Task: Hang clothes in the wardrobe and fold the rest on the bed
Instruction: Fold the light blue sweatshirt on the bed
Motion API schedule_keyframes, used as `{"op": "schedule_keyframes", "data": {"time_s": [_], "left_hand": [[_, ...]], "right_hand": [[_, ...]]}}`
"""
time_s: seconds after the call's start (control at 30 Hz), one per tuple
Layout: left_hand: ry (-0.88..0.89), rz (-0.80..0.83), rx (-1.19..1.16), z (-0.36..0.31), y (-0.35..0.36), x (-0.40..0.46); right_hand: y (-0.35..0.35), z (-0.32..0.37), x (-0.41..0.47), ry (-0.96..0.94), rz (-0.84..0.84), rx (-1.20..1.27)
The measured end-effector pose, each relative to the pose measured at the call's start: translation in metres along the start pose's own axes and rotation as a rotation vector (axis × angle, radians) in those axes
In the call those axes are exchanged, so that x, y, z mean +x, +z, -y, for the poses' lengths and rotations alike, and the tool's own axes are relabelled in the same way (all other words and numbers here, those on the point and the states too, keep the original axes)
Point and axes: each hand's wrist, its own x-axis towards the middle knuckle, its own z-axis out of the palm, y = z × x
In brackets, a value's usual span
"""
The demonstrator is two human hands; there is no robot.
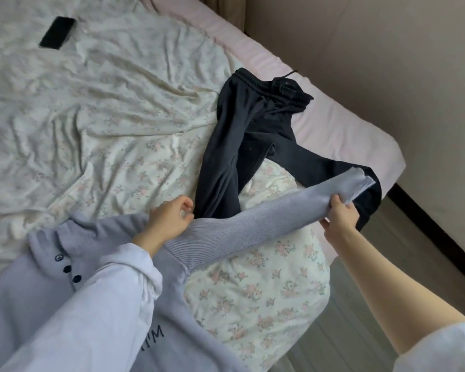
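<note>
A wide bed (346,124) fills most of the view, with a pink mattress under a creased floral sheet (105,116). A dark phone (57,33) lies on the sheet near the top left. At right stands a plain beige wall (387,49) with a dark skirting (435,234), above a pale wooden floor (341,342). The light is soft.

Bed: pink mattress (341,130) bore a crumpled floral sheet (105,116).
On sheet: black phone (57,33), dark drawstring trousers (253,135), lilac buttoned sweater (38,285).
</note>
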Motion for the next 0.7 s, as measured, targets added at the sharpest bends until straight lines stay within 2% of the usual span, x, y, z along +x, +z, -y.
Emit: {"op": "schedule_keyframes", "data": {"time_s": [0.07,0.17,0.23,0.33,0.4,0.57,0.7], "left_hand": [[-0.001,-0.014,-0.016,0.0,0.014,-0.007],[-0.061,-0.046,-0.238,-0.008,0.024,-0.022],[-0.166,-0.014,-0.466,-0.016,0.022,-0.035],[-0.371,0.077,-0.932,-0.025,0.004,-0.053],[-0.419,0.067,-1.126,-0.019,-0.015,-0.073],[-0.486,-0.141,-1.307,0.021,-0.049,-0.136],[-0.659,-0.288,-1.313,0.087,-0.057,-0.201]], "right_hand": [[-0.003,0.0,-0.002,-0.026,0.009,-0.019],[0.004,0.007,-0.021,-0.124,0.091,-0.073],[0.008,0.014,-0.041,-0.248,0.181,-0.158],[0.019,0.018,-0.075,-0.467,0.382,-0.276],[0.035,0.013,-0.103,-0.542,0.535,-0.337],[0.079,-0.024,-0.188,-0.619,0.758,-0.405],[0.101,-0.064,-0.259,-0.697,0.949,-0.403]]}}
